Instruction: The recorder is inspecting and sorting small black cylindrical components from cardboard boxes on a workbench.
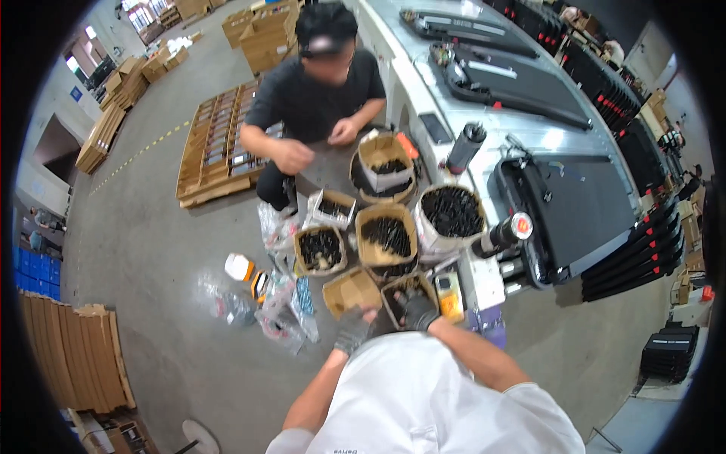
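Head view: the person's left hand [352, 331], in a grey glove with fingertips showing, is at the near right corner of an open tan cardboard box [352, 289] whose pale inner walls are largely exposed. Its fingers point forward; whether they pinch anything cannot be told. The right hand [417, 310], in a dark grey glove, reaches down into a second open tan cardboard box [386, 295], just right of the first. Its fingers bend toward the small dark pieces [402, 292] lying inside that box; their tips are too unclear to tell whether they grip one.

Beyond the two boxes stands a taller tan carton [376, 252], partly filled with slim black parts, and to its left a smaller tan carton [340, 262] with more black parts. A round whitish tub [448, 244] heaped with black parts stands to the right. Just right of the second box lies a yellow-and-white package [451, 303]; clear crumpled plastic bags [284, 321] lie on the grey floor [189, 265] to the left.

Across from the wearer sits a co-worker in a black T-shirt and dark cap [321, 91], both hands raised in front of the body. Along the right, a long metal-topped table [556, 138] carries flat black panels [578, 208] and a black cylinder [466, 147].
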The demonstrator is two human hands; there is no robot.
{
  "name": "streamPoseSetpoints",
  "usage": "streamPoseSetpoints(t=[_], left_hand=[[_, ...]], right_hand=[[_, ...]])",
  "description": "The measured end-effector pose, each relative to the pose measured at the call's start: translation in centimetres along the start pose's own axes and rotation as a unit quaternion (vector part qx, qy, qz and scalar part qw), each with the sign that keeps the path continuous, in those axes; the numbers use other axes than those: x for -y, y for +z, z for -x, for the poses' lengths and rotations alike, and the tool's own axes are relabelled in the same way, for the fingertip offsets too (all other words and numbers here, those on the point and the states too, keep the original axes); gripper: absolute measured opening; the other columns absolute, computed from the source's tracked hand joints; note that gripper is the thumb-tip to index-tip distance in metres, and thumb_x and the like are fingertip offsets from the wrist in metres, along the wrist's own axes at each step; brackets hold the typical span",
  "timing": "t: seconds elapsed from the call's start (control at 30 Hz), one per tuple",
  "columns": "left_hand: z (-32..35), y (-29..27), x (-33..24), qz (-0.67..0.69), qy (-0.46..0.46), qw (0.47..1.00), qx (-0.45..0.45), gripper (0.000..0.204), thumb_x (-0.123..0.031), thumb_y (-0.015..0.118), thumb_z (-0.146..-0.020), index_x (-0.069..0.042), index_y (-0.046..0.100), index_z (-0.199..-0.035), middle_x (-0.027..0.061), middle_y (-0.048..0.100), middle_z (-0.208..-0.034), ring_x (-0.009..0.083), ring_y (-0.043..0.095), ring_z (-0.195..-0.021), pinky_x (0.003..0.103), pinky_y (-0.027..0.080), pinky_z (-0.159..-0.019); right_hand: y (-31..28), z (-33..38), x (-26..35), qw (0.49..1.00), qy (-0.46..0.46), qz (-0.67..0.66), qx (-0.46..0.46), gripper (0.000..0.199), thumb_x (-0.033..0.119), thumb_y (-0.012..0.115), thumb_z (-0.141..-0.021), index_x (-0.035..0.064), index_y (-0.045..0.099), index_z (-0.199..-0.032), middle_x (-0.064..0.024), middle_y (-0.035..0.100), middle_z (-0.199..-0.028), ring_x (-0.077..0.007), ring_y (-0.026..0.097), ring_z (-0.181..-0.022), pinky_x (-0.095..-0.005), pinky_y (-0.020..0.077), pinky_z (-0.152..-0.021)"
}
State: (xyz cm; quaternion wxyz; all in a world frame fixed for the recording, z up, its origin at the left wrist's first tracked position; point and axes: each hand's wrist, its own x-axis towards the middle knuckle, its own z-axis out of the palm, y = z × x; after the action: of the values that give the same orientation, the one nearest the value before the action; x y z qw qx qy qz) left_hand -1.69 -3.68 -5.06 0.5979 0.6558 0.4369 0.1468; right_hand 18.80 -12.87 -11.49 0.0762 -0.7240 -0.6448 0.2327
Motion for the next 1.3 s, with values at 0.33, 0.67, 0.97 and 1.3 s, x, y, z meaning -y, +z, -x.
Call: streamPoseSetpoints(t=[0.33,0.67,0.97,1.3], left_hand=[[1.0,0.3,0.4,0.04,0.001,0.999,0.03,0.022,-0.016,0.062,-0.087,-0.002,0.068,-0.103,0.0083,0.068,-0.082,0.0159,0.062,-0.074,0.029,0.049,-0.071],[-2.3,-0.1,-0.3,0.166,-0.085,0.977,0.107,0.025,-0.017,0.062,-0.09,0.002,0.067,-0.106,0.0048,0.069,-0.085,0.0104,0.06,-0.07,0.023,0.049,-0.066],[-1.8,0.4,-0.3,0.197,-0.093,0.971,0.099,0.026,-0.014,0.062,-0.09,0.002,0.065,-0.11,0.0061,0.069,-0.088,0.0113,0.062,-0.072,0.024,0.051,-0.067],[-2.2,0.8,1.4,0.096,-0.038,0.992,0.068,0.05,-0.033,0.071,-0.083,0.002,0.062,-0.117,0.0088,0.068,-0.102,0.0197,0.062,-0.097,0.032,0.047,-0.087]], right_hand=[[3.1,-0.2,-1.9,0.996,-0.08,-0.019,0.038,0.026,0.012,0.057,-0.076,0.0078,0.064,-0.101,-0.0176,0.06,-0.098,-0.0354,0.062,-0.09,-0.0453,0.0501,-0.075],[2.6,-2.2,-4.5,0.659,0.128,-0.735,0.094,0.019,0.012,0.055,-0.087,0.0034,0.065,-0.1,-0.0038,0.064,-0.087,-0.0145,0.061,-0.079,-0.0279,0.0496,-0.07],[3.1,-0.4,-4.2,0.66,0.171,-0.727,0.077,0.023,0.023,0.064,-0.09,0.0041,0.063,-0.104,-0.0024,0.065,-0.09,-0.0113,0.059,-0.076,-0.0255,0.048,-0.068],[0.1,2.0,-1.8,0.545,0.091,-0.827,0.108,0.019,0.023,0.059,-0.093,0.0064,0.059,-0.102,0.0003,0.059,-0.092,-0.0117,0.055,-0.088,-0.0268,0.0446,-0.084]])
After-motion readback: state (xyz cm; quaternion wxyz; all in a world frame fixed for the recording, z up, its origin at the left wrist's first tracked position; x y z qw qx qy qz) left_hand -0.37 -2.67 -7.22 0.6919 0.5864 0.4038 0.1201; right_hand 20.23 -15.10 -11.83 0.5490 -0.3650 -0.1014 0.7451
